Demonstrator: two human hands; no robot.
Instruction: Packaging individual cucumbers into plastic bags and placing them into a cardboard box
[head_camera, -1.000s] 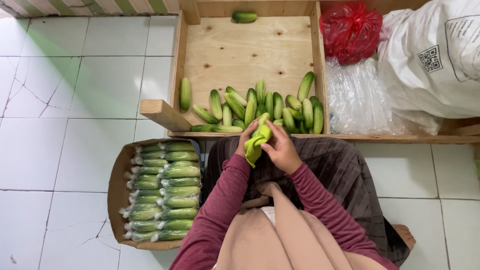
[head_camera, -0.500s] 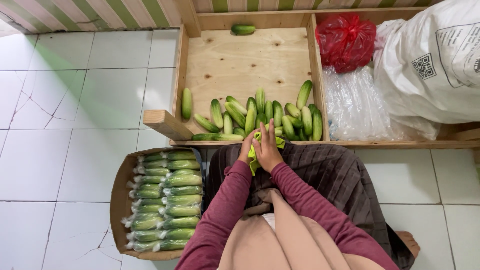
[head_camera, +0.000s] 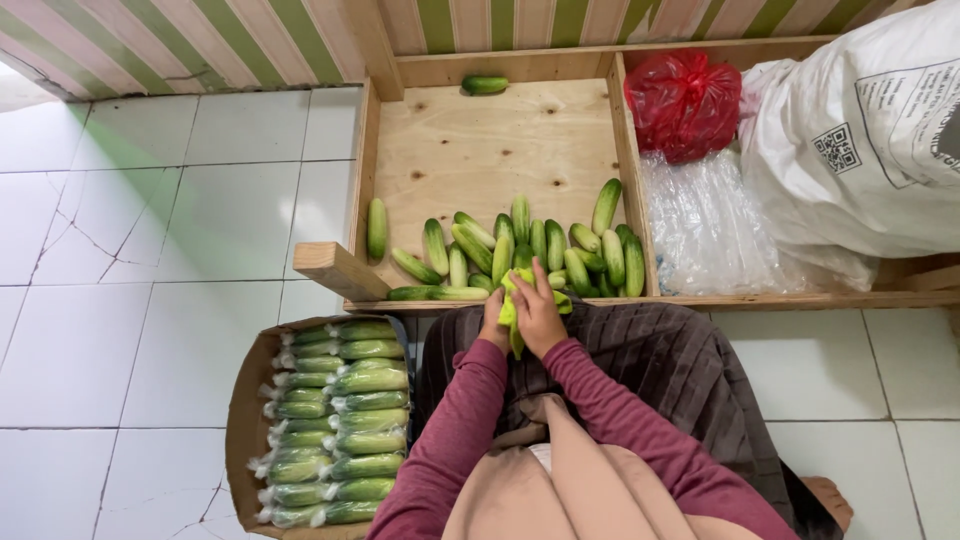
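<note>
Both my hands meet at the front edge of a shallow wooden tray (head_camera: 480, 140). My right hand (head_camera: 541, 312) lies over a yellow-green cloth (head_camera: 512, 313), and my left hand (head_camera: 493, 322) grips the same cloth from the left. What the cloth wraps is hidden. Just beyond my fingers lies a row of several loose green cucumbers (head_camera: 520, 250). One more cucumber (head_camera: 485, 85) sits alone at the tray's far edge. Left of my lap stands a cardboard box (head_camera: 243, 420) filled with several plastic-wrapped cucumbers (head_camera: 340, 420).
A red plastic bag (head_camera: 683, 103), a stack of clear plastic bags (head_camera: 705, 225) and a big white sack (head_camera: 860, 140) fill the compartment to the right. A loose wooden block (head_camera: 340, 270) juts from the tray's front left corner. White tiled floor (head_camera: 150, 250) lies to the left.
The view has tilted up, showing more of the striped wall. My hands, raised over my lap with the cloth a second ago, have moved forward to the tray's front edge.
</note>
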